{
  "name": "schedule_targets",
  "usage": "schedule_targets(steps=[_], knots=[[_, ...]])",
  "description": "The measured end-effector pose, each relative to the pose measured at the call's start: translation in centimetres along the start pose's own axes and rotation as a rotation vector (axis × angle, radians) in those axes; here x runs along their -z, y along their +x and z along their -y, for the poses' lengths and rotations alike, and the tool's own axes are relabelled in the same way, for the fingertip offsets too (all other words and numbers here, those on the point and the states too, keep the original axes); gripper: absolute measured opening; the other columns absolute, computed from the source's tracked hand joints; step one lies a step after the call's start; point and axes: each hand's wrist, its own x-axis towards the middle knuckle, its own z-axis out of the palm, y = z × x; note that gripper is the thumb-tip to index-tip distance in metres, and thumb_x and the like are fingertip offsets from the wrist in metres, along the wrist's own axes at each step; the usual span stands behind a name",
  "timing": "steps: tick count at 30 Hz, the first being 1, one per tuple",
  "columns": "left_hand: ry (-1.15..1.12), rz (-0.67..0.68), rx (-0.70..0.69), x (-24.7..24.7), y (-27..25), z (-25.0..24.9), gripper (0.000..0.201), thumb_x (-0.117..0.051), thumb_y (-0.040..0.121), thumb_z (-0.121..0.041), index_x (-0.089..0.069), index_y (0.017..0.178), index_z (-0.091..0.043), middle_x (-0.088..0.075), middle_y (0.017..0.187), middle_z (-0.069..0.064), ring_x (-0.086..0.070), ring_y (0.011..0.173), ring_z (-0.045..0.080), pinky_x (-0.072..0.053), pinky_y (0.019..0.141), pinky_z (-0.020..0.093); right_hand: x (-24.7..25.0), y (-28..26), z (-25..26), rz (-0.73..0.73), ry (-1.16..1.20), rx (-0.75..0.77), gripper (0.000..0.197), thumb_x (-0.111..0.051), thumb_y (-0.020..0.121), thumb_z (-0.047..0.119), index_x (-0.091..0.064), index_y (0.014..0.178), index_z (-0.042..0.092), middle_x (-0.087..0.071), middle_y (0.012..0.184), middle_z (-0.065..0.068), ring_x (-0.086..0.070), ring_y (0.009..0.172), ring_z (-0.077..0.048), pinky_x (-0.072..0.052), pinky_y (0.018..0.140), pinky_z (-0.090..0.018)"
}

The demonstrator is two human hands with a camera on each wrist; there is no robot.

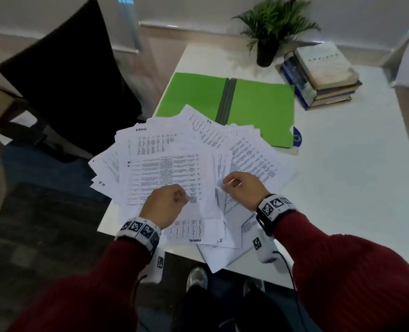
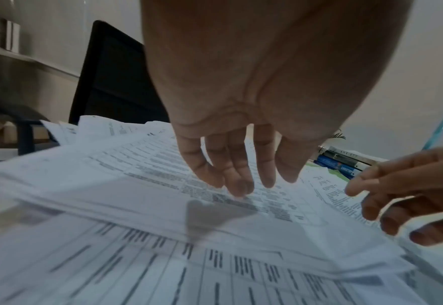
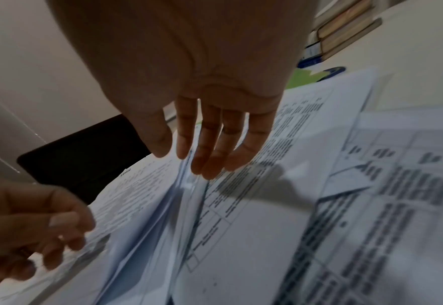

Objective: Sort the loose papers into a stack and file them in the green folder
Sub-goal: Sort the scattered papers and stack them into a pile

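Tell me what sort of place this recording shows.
Probably an office or study: a white desk with a black high-backed chair beside it, printed white paper sheets fanned out before an open green card folder, and a stack of hardback books.

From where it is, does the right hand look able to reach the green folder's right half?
Probably yes: the green folder lies open just beyond the right hand, with only flat papers between.
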Motion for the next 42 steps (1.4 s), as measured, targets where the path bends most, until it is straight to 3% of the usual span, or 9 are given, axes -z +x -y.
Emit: schedule_targets(steps=[8, 15, 23, 26, 33, 36, 38, 40, 42], knots=[[0.16, -0.158, -0.12, -0.2, 6.0, 1.4, 0.033, -0.069, 0.098, -0.043, -0.066, 0.127, -0.027, -0.064, 0.126, 0.001, -0.062, 0.115, 0.02, -0.053, 0.097, 0.039, -3.2, 1.6, 0.9, -0.052, -0.185, -0.049, 0.065, -0.068, 0.068, 0.082, -0.06, 0.101, 0.026, -0.065, 0.094, 0.009, -0.063, 0.088, -0.012, -0.057, 0.08, -0.034], [0.246, -0.125, -0.173, 1.2, 9.1, 2.8, 0.066, -0.08, 0.09, -0.046, -0.053, 0.149, -0.029, -0.051, 0.135, 0.008, -0.056, 0.121, 0.027, -0.05, 0.107, 0.044, -5.1, 2.6, -0.1, -0.06, -0.256, 0.017, 0.055, -0.077, 0.073, 0.067, -0.076, 0.074, 0.012, -0.074, 0.066, -0.002, -0.072, 0.066, -0.02, -0.057, 0.06, -0.032], [0.327, -0.004, -0.217, 3.2, 11.1, 3.5, 0.111, -0.086, 0.079, -0.055, -0.026, 0.168, -0.027, -0.042, 0.163, 0.008, -0.058, 0.129, 0.025, -0.043, 0.106, 0.034, -5.9, 3.6, -2.5, -0.156, 0.008, 0.093, 0.021, -0.078, 0.086, 0.033, -0.075, 0.083, 0.012, -0.078, 0.082, -0.003, -0.076, 0.082, -0.023, -0.062, 0.077, -0.036], [0.455, 0.007, -0.171, 3.7, 11.7, 4.0, 0.13, -0.084, 0.065, -0.076, -0.019, 0.168, -0.033, -0.04, 0.165, 0.007, -0.05, 0.143, 0.032, -0.04, 0.12, 0.048, -6.6, 3.7, -2.9, -0.191, 0.068, 0.124, 0.032, -0.076, 0.084, 0.047, -0.074, 0.087, 0.015, -0.078, 0.081, 0.0, -0.075, 0.079, -0.021, -0.062, 0.077, -0.038], [0.61, -0.142, -0.096, 2.9, 10.5, 4.7, 0.143, -0.058, 0.015, -0.109, -0.05, 0.138, -0.036, -0.046, 0.136, 0.009, -0.038, 0.134, 0.035, -0.044, 0.11, 0.058, -8.0, 2.1, -3.2, -0.164, 0.185, 0.135, 0.044, -0.09, 0.061, 0.051, -0.057, 0.061, 0.022, -0.057, 0.052, 0.007, -0.057, 0.051, -0.011, -0.051, 0.058, -0.032], [0.589, -0.148, -0.099, 2.6, 9.6, 4.0, 0.11, -0.076, 0.052, -0.093, -0.057, 0.137, -0.026, -0.052, 0.137, 0.008, -0.044, 0.132, 0.035, -0.043, 0.1, 0.049, -8.8, 1.5, -3.7, -0.23, 0.209, 0.148, 0.036, -0.086, 0.066, 0.038, -0.057, 0.057, 0.019, -0.05, 0.052, 0.006, -0.051, 0.048, -0.012, -0.052, 0.052, -0.029], [0.509, -0.203, -0.157, 2.9, 9.0, 3.8, 0.056, -0.084, 0.073, -0.067, -0.063, 0.105, -0.028, -0.067, 0.118, -0.003, -0.059, 0.111, 0.027, -0.04, 0.093, 0.044, -9.0, 1.4, -3.7, -0.275, 0.217, 0.146, 0.033, -0.081, 0.075, 0.035, -0.061, 0.063, 0.012, -0.052, 0.055, 0.006, -0.05, 0.05, -0.012, -0.047, 0.054, -0.027], [0.451, -0.269, -0.195, 3.5, 8.5, 4.0, 0.033, -0.086, 0.079, -0.046, -0.062, 0.09, -0.026, -0.067, 0.094, -0.009, -0.063, 0.097, 0.024, -0.045, 0.097, 0.043, -8.9, 1.3, -3.7, -0.336, 0.235, 0.148, 0.031, -0.075, 0.085, 0.031, -0.058, 0.065, 0.015, -0.05, 0.058, 0.01, -0.047, 0.054, -0.012, -0.04, 0.059, -0.027], [0.374, -0.293, -0.229, 4.2, 7.6, 4.2, 0.027, -0.087, 0.082, -0.035, -0.064, 0.082, -0.02, -0.065, 0.082, -0.004, -0.066, 0.087, 0.026, -0.05, 0.076, 0.033, -8.9, 1.2, -3.6, -0.4, 0.31, 0.162, 0.026, -0.07, 0.093, 0.027, -0.055, 0.072, 0.023, -0.05, 0.066, 0.01, -0.046, 0.062, -0.014, -0.037, 0.063, -0.029]])
